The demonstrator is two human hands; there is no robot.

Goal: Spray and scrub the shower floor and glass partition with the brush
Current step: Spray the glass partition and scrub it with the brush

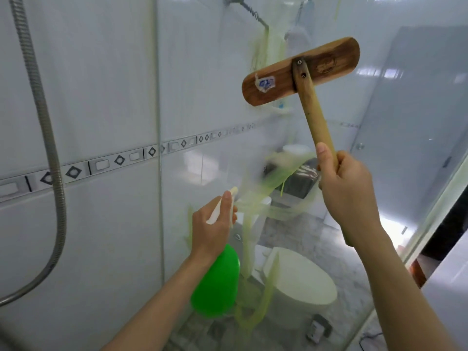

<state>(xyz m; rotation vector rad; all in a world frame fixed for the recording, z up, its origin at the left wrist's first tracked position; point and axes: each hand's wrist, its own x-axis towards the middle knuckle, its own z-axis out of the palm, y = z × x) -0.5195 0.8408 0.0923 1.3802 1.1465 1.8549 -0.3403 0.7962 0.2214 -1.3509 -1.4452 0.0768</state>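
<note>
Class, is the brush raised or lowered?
Raised: the right hand holds the brush by its handle, head uppermost, facing the glass partition.

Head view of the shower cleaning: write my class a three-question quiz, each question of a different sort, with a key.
1. True or false: the right hand grips the brush by its wooden handle.
2. What does the left hand hold? A sponge; B green spray bottle; C cloth.
3. Fill in: streaks of ____ cleaner run down the glass partition.
Key: 1 true; 2 B; 3 green.
</note>
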